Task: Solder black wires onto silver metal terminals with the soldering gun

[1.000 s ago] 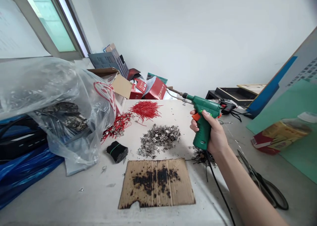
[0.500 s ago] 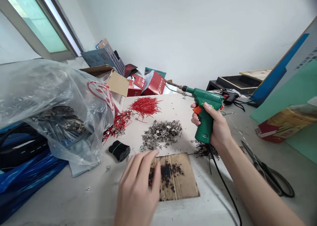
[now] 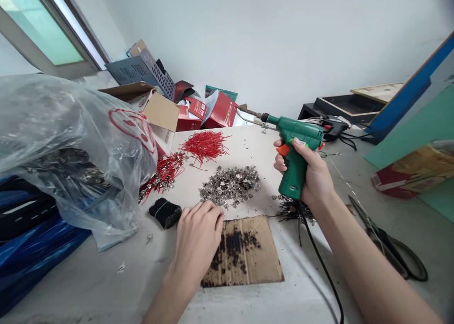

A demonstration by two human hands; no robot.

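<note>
My right hand (image 3: 314, 179) grips the handle of a green soldering gun (image 3: 294, 146), held upright above the table with its metal tip pointing left. Its black cord (image 3: 321, 267) runs down toward me. My left hand (image 3: 198, 236) rests on the left part of a scorched cardboard sheet (image 3: 248, 258), fingers curled down near the front edge of a pile of small metal pieces (image 3: 230, 184). A black bundle (image 3: 165, 212) lies just left of that hand. Red wires (image 3: 205, 144) lie farther back.
A large clear plastic bag (image 3: 71, 149) of metal parts fills the left side. Boxes (image 3: 198, 113) are stacked at the back wall. Black scissors (image 3: 390, 248) lie at the right. Loose black wires (image 3: 294, 210) sit under the gun. A red and yellow box (image 3: 411, 172) lies far right.
My left hand came into view from below, moved forward onto the cardboard and now rests near the metal pile. The right hand keeps the gun almost still.
</note>
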